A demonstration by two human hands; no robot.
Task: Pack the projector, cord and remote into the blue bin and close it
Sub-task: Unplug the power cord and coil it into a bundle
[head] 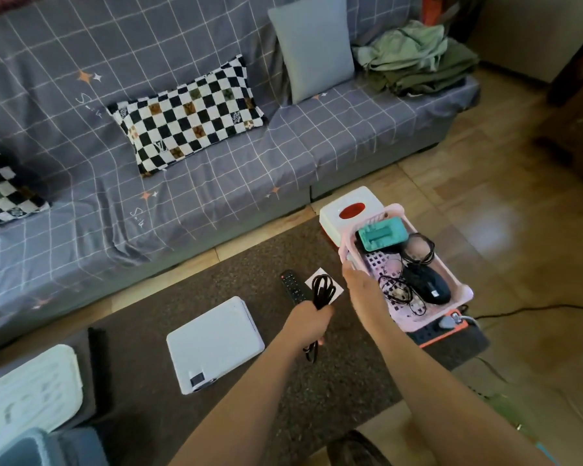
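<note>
The white projector (216,341) lies flat on the dark table (249,250). Right of it, the black remote (292,285) lies beside a small white paper (338,292). My left hand (312,319) is shut on the coiled black cord (323,289), holding it just above the paper, with loops sticking out on both sides of the fist. My right hand (364,287) grips the near-left rim of a pink basket (458,299). A corner of the blue bin (31,449) shows at the bottom left, with its white lid (24,388) lying behind it.
The pink basket holds a teal device (382,235), a black mouse (429,285) and thin cables. A white tissue box (347,206) stands behind it and an orange-edged power strip (445,331) lies under it. A sofa (148,163) with pillows runs along the far side.
</note>
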